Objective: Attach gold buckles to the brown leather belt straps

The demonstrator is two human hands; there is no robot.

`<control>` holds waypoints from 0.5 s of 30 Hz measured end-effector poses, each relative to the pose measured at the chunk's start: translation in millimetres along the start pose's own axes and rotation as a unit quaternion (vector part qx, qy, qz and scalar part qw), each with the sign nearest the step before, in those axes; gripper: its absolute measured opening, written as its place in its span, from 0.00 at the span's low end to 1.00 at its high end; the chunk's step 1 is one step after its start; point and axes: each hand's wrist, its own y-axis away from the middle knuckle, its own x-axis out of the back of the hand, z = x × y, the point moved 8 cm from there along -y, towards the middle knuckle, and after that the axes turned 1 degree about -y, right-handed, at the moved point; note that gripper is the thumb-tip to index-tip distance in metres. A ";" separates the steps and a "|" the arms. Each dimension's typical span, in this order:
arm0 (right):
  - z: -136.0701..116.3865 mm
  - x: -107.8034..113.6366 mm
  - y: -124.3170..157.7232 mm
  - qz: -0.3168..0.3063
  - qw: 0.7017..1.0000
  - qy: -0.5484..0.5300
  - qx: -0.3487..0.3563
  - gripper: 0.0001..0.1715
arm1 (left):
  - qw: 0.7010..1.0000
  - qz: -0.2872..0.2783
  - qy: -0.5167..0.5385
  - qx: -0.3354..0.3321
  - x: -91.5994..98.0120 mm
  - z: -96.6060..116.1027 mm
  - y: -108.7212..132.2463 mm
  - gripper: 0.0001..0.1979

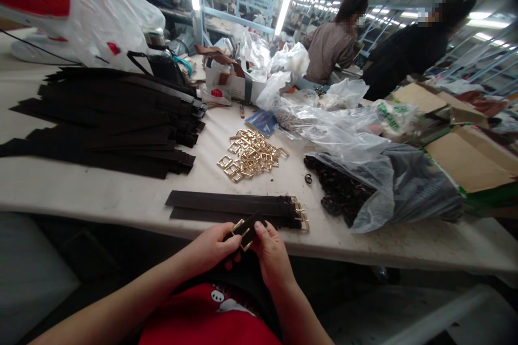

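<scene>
Close to the table's front edge, my left hand [220, 242] is closed on a gold belt buckle [245, 238]. My right hand [271, 250] pinches the end of a dark belt strap [254, 229], thumb on top, where the strap passes through the buckle. Most of the strap is hidden below my hands. Just beyond lies a small stack of dark belts [230, 205] with gold buckles at their right ends. A heap of loose gold buckles [254, 153] sits farther back on the table.
At the left is a large pile of dark straps [109, 118]. To the right, a plastic bag [376, 194] spills small black loops [343, 186]. Behind stand a flask [157, 56], plastic wrapping [324, 118] and cardboard boxes [473, 156]. Two people [332, 48] are beyond the table.
</scene>
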 end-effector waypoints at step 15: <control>-31.2 1.7 10.9 0.026 0.940 0.286 0.184 0.08 | 1.000 0.013 -0.004 -0.015 -1.2 2.4 2.9 0.11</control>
